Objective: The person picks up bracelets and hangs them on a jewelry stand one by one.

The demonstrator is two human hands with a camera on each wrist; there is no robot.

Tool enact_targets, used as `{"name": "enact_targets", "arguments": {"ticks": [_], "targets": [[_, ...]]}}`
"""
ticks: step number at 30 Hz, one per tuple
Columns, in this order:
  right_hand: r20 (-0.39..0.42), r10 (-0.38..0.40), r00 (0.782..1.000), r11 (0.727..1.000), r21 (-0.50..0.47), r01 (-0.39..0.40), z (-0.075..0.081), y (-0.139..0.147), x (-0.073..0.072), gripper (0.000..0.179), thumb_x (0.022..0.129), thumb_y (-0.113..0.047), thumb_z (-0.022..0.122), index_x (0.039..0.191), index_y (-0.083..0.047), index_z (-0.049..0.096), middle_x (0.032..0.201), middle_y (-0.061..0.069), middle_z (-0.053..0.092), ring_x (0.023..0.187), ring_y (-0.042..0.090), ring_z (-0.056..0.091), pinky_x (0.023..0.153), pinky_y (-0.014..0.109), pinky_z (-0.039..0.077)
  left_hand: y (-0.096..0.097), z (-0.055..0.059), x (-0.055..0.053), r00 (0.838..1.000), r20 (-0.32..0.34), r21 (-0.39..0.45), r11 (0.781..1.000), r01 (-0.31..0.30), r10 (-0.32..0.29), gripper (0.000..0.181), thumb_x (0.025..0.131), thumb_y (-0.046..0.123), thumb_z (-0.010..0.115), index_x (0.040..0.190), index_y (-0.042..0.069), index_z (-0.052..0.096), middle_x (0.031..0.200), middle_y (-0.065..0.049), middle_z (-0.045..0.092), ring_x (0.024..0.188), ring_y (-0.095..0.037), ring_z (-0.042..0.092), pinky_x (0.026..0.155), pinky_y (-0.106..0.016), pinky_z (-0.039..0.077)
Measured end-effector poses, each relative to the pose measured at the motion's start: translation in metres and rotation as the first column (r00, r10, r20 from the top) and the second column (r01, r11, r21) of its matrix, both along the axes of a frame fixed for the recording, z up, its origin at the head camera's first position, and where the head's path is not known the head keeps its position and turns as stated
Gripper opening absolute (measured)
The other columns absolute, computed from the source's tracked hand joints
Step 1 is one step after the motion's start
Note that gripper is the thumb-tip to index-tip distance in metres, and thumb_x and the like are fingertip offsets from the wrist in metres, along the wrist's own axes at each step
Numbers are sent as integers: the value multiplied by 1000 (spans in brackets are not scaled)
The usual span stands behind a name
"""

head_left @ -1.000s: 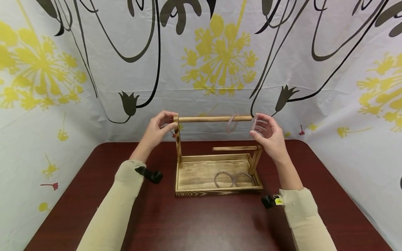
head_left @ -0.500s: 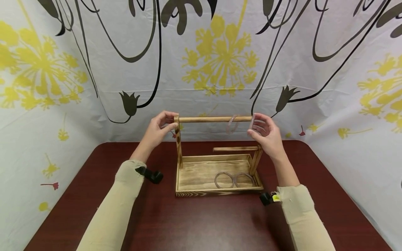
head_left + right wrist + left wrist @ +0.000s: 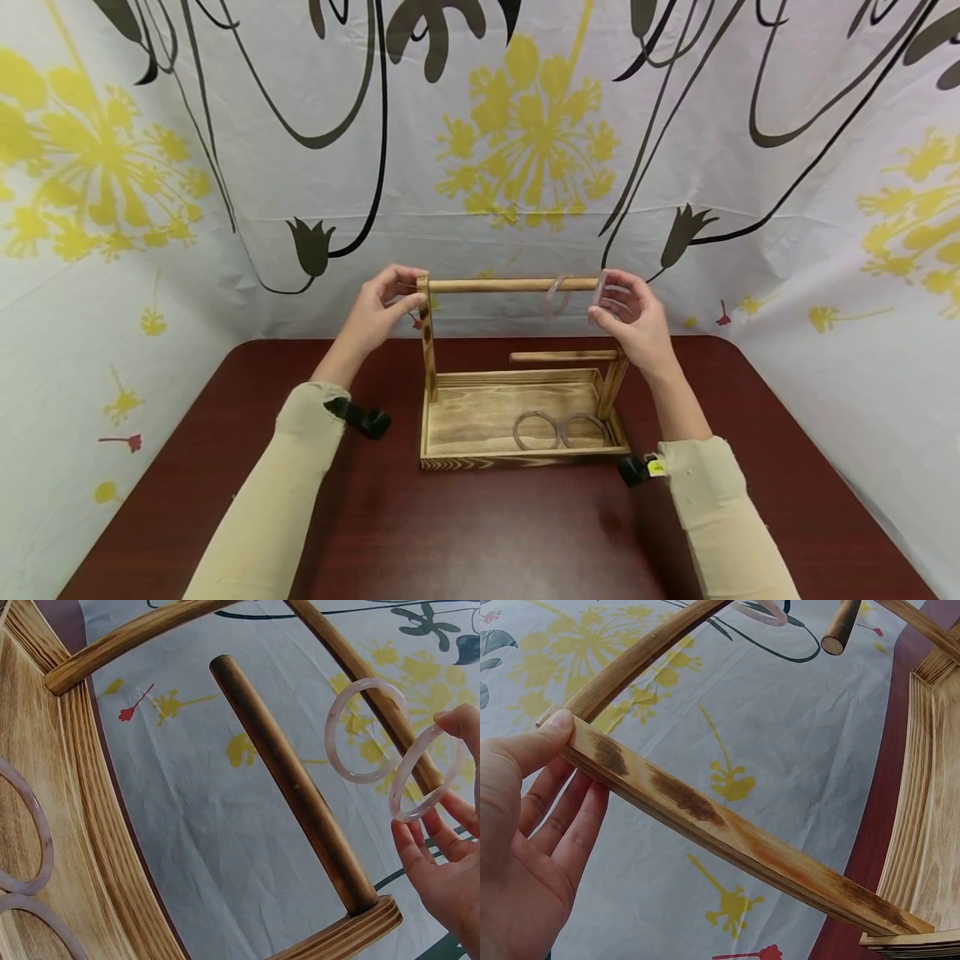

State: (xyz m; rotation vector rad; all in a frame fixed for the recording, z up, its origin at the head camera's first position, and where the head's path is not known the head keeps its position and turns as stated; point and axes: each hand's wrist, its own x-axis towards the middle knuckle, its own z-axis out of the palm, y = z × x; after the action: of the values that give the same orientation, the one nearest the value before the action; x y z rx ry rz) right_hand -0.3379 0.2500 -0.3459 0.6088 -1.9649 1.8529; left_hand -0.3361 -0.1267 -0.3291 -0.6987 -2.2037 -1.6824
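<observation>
My left hand (image 3: 378,304) grips the top of the left upright (image 3: 682,799) of a wooden bracelet stand, with the thumb on its near face and fingers behind. At the free right end of the upper rod (image 3: 487,286), my right hand (image 3: 637,321) pinches a pale pink bangle (image 3: 396,787) between thumb and fingers. In the right wrist view the rod's tip shows inside that bangle's ring. A second translucent bangle (image 3: 330,735) hangs on the same rod, a little to the left of the first.
The stand's lower rod (image 3: 562,357) sticks out leftward from a short right post (image 3: 611,387) and bears nothing. Two more bangles, a left one (image 3: 516,433) and a right one (image 3: 604,429), lie in the tray base (image 3: 525,459) on the dark red table (image 3: 480,533). A patterned cloth (image 3: 480,183) hangs behind.
My right hand has shifted slightly left with the pinched bangle, bringing it onto the upper rod's end. The left hand keeps its grip in place.
</observation>
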Motion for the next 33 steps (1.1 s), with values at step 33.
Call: {"name": "enact_targets", "arguments": {"ticks": [33], "targets": [[43,9,999,998,58,-12,-8,-12,-8,58,89,7,68,142,6,44,119,-10,56,109,7,58,96,18,51,0,0,1,1000,-3,3,1000,3,-3,28,96,0,63,123,-7,58,120,-21,62,99,-3,63,81,-18,52]]}}
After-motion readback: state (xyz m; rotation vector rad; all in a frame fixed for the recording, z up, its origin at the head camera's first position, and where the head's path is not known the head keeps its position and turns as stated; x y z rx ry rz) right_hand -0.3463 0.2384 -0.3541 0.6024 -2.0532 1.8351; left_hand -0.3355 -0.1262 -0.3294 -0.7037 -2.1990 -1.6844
